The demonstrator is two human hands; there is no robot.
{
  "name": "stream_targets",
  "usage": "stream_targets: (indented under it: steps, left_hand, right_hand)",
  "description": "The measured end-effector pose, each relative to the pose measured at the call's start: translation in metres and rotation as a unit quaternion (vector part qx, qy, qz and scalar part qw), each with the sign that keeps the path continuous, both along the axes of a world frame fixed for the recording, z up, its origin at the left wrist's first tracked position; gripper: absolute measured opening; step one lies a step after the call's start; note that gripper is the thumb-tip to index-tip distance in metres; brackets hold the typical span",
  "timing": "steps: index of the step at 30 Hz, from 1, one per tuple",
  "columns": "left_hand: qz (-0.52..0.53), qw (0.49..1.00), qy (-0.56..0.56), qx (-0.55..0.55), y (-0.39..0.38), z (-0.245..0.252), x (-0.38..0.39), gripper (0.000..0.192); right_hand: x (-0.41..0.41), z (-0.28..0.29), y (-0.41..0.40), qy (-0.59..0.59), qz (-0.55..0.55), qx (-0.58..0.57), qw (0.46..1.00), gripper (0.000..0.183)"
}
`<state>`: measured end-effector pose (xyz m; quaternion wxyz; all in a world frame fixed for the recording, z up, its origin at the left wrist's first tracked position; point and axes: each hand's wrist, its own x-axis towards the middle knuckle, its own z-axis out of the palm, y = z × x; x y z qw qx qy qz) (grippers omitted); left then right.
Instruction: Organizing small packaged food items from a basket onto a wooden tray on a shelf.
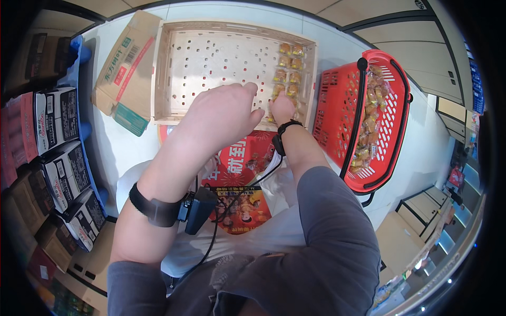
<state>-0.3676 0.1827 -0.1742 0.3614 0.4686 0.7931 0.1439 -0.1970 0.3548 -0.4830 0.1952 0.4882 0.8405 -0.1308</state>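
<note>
A pale wood-toned crate (155, 79) with a perforated floor lies before me. Along its right side run two columns of small wrapped pastries (294, 77), golden in clear and yellow packaging. My right hand (283, 107) reaches over the near end of these columns, its fingertips at the pastries; its grip is hidden. My left hand (227, 108) hovers above the near middle of the crate, back upward. Thumb and forefinger stand apart with nothing visible between them, but the palm and other fingers are hidden. A red plastic basket (336, 106) right of the crate holds more wrapped pastries (371, 118).
A flattened cardboard carton (130, 55) leans against the crate's left side. Farther left, boxed goods (57, 118) sit on a blue-edged platform. Red printed sheets (243, 209) lie near my legs. A black cable (253, 183) runs between my wrist-worn devices. Cabinets (399, 51) stand at the far side.
</note>
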Motion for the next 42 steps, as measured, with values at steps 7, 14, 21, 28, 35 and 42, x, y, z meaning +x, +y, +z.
stream_targets:
  steps: [7, 14, 21, 28, 35, 42]
  left_hand:
    - [-0.009, 1.0, -0.003, -0.001, 0.0, 0.002, -0.001, 0.042]
    - [-0.001, 1.0, -0.001, 0.009, -0.003, 0.001, -0.001, 0.042]
    - [-0.006, 1.0, -0.006, -0.005, -0.003, 0.002, -0.002, 0.042]
    - [-0.007, 1.0, -0.006, 0.001, -0.002, 0.001, -0.001, 0.041]
    - [-0.007, 1.0, -0.002, 0.007, -0.007, -0.005, -0.002, 0.041]
    - [-0.006, 1.0, -0.008, -0.004, -0.005, -0.001, -0.002, 0.041]
  right_hand:
    - [0.005, 0.003, -0.003, 0.057, -0.034, 0.012, 0.998, 0.045]
    - [0.008, 0.016, -0.008, 0.051, -0.001, -0.004, 0.999, 0.043]
    - [0.013, 0.006, -0.014, 0.004, 0.025, 0.011, 1.0, 0.038]
    - [0.015, -0.011, 0.0, 0.001, 0.028, -0.008, 1.0, 0.035]
    - [0.009, -0.005, -0.012, -0.002, 0.046, -0.006, 0.999, 0.036]
    - [0.008, 0.002, -0.012, 0.033, 0.001, -0.008, 0.999, 0.038]
